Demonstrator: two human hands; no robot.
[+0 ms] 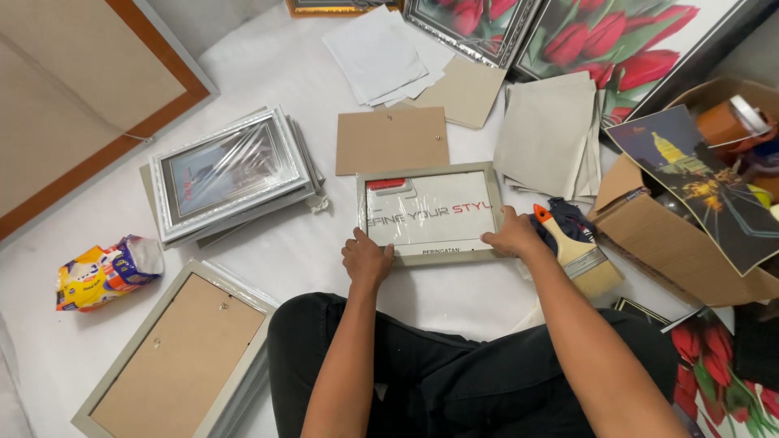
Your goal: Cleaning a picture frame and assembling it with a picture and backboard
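A small grey picture frame [428, 174] lies face up on the white floor cloth in front of my crossed legs, with a printed white insert behind its glass. My left hand [366, 257] grips the frame's lower left corner. My right hand [514, 235] holds its lower right corner. A brown backing board [392, 139] lies just beyond the frame. A paintbrush [578, 255] with an orange-tipped wooden handle rests right of my right hand.
A stack of plastic-wrapped silver frames [231, 172] sits to the left. Face-down frames [180, 353] lie at lower left beside a colourful packet [104, 272]. Loose sheets [552, 130] and tulip pictures [617, 36] are behind. A cardboard box [649, 231] stands on the right.
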